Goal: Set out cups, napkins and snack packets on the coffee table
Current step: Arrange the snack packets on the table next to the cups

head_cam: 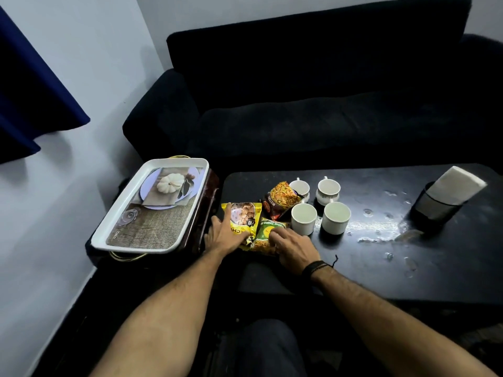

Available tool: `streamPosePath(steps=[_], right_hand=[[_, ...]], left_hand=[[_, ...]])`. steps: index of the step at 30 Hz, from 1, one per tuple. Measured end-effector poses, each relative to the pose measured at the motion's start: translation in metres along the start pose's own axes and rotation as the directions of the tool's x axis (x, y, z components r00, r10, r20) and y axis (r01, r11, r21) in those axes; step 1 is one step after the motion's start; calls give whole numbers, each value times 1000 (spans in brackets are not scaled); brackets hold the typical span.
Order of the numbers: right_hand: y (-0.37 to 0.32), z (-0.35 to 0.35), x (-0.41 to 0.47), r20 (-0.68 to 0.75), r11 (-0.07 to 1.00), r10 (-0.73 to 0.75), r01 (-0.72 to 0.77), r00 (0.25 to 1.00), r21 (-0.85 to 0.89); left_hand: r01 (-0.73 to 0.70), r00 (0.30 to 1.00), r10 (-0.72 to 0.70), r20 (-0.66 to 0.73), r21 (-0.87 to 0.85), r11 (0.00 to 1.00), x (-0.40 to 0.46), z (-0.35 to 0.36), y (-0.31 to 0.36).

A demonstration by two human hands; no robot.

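On the black coffee table (367, 268) lie three snack packets: a yellow one (245, 214), a green one (268, 232) and a brown-orange one (281, 201) behind them. My left hand (224, 234) lies flat on the yellow packet with fingers spread. My right hand (292, 247) rests on the green packet, fingers curled at its edge. Several white cups stand just right of the packets, two plain ones (304, 219) (336, 217) in front and two with handles (299, 187) (328, 189) behind. White napkins (457, 186) stand tilted in a dark holder (432, 210) at the far right.
A white tray (130, 229) with a pumpkin picture sits on a brown stool left of the table. A dark sofa (313, 104) runs behind the table. Wet-looking marks spot the table top near the holder. My knees are below the table's near edge.
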State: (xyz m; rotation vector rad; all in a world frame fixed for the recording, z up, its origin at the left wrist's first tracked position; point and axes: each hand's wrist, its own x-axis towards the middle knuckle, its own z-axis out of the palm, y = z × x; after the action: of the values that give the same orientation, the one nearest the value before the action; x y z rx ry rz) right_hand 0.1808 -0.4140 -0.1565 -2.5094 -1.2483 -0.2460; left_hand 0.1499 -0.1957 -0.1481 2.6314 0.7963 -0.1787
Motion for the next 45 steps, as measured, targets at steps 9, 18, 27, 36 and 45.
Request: streamPosePath(steps=[9, 18, 27, 36, 45], right_hand=[[-41, 31, 21, 296, 860, 428, -485, 854, 158], [-17, 43, 42, 386, 930, 325, -365, 863, 34], [-24, 30, 50, 113, 912, 347, -363, 931, 191], [26, -4, 131, 128, 917, 315, -267, 941, -295], [51, -2, 166, 298, 907, 222, -85, 928, -411]], left_hand=[[-208, 968, 232, -97, 207, 956, -18, 15, -13], [-200, 968, 225, -111, 203, 959, -8, 36, -11], [-138, 958, 166, -234, 134, 981, -11, 50, -11], [-158, 925, 176, -338, 80, 984, -11, 62, -16], [-146, 919, 165, -357, 81, 986, -9, 65, -16]])
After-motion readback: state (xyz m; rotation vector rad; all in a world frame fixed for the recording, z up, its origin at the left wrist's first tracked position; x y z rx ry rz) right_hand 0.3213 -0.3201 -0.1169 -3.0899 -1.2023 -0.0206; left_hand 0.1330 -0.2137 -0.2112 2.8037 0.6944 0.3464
